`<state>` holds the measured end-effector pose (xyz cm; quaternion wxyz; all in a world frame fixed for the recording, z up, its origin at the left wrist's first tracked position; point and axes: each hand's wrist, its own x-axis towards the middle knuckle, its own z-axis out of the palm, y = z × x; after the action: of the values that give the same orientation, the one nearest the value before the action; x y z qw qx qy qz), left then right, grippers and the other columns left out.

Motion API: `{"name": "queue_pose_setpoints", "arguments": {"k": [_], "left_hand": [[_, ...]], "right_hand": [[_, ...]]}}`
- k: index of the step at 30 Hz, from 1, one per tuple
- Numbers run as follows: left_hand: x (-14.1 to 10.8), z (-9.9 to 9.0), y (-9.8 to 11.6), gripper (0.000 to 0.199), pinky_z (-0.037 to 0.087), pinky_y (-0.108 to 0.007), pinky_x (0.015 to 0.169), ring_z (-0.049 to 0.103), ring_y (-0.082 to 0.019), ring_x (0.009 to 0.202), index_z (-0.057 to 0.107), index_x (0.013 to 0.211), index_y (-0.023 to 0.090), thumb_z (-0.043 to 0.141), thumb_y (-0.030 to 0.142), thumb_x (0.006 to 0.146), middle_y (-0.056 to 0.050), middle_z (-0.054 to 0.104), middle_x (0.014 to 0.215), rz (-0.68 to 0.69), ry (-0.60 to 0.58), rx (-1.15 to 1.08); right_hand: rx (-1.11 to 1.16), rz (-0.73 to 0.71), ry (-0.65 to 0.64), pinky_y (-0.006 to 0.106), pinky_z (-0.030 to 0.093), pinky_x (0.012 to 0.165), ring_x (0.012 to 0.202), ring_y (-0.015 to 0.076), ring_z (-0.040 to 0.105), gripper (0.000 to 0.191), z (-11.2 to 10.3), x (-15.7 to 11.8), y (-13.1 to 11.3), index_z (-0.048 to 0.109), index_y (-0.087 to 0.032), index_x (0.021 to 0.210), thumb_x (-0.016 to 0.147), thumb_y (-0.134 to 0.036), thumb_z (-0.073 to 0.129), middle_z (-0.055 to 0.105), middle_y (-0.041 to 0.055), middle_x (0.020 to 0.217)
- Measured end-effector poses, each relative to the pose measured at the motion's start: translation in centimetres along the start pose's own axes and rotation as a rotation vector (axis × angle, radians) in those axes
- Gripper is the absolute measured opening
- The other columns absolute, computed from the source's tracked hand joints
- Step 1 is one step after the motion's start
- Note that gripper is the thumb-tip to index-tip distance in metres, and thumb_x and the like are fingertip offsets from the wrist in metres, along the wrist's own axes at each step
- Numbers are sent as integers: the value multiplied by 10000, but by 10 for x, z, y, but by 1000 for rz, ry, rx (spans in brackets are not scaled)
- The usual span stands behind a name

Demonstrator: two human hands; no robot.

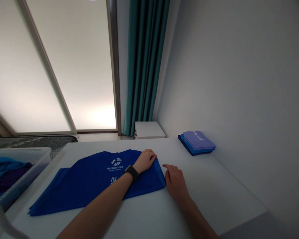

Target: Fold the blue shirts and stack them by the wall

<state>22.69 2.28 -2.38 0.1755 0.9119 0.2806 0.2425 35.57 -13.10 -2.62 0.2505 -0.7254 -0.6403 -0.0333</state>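
Observation:
A blue T-shirt (89,181) with white print lies partly folded on the white table (201,189). My left hand (146,160), wearing a dark watch (132,173) at the wrist, reaches across the cloth to its upper right corner. Its fingers are bent and closed there on the fabric. Just beyond the shirt's right edge is my right hand (175,182), palm down. Its fingers are loosely apart, one pointing left, and no cloth shows in them. Near the lower right corner, this hand is beside the fabric; whether it touches is unclear.
A stack of folded clothes (198,142), purple on top, sits by the right wall. At the left stands a clear plastic bin (43,154) with loose blue and purple garments. Beyond the table are a white cabinet (149,129), a teal curtain (147,66) and frosted panels (77,66).

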Motion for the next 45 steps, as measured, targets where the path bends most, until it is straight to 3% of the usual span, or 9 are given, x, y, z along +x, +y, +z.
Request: {"name": "queue_pose_setpoints", "arguments": {"k": [7,11,16,21,27,31,34,38,45], "left_hand": [[0,-26,23,276,420,-385,974,576,-233,1046,678,1057,173,437,212,930,-84,669,1073,-4,-9,102],[-11,-40,40,386,403,-407,1008,538,-268,1168,559,1273,124,425,264,939,-138,619,1241,-25,-71,188],[-55,-53,40,501,304,-444,1112,404,-274,1351,408,1412,150,445,339,949,-150,465,1450,1,-164,221],[-114,-76,18,503,249,-455,1149,341,-259,1399,390,1442,214,418,381,968,-104,390,1513,-4,-193,268],[-163,-102,-5,518,252,-439,1163,337,-247,1403,378,1460,242,414,410,971,-68,379,1523,-81,-148,341],[-182,-112,-11,508,267,-452,1160,356,-239,1394,395,1453,260,428,403,966,-58,401,1509,-147,-137,371],[-193,-118,-16,508,285,-454,1155,379,-237,1380,411,1446,264,437,419,962,-56,421,1496,-197,-88,371],[-201,-121,-25,516,286,-457,1156,368,-241,1387,400,1455,247,415,428,972,-64,399,1508,-268,-78,365],[-198,-117,-30,546,279,-477,1157,333,-249,1405,346,1483,241,368,462,984,-58,360,1526,-248,-106,341]], "right_hand": [[-3,-16,9,339,368,824,945,220,552,343,3,2,3,610,-186,1112,924,-134,329,650,87,1008],[-26,-17,6,342,374,824,949,225,553,338,4,3,3,614,-172,1114,920,-134,339,651,93,1004],[-31,-20,26,349,386,832,965,230,560,349,6,1,3,597,-172,1161,910,-156,354,652,99,1015],[17,-74,41,358,409,826,934,227,564,332,5,8,1,610,-174,1128,910,-175,360,641,95,990],[68,-298,-88,396,392,996,1154,230,525,392,7,25,-50,572,-186,1256,926,-172,361,603,108,1234],[45,-411,-215,419,289,1127,1358,252,373,468,24,26,-98,467,-139,1398,953,-260,389,459,128,1449],[70,-488,-294,422,225,1167,1432,229,247,506,37,28,-116,383,-159,1460,985,-332,349,324,96,1542],[38,-436,-378,443,149,1186,1455,212,172,556,45,33,-108,310,-151,1494,1004,-413,280,254,97,1564],[-9,-414,-427,461,118,1186,1456,211,167,596,30,40,-58,234,-242,1516,990,-514,301,233,55,1572]]}}
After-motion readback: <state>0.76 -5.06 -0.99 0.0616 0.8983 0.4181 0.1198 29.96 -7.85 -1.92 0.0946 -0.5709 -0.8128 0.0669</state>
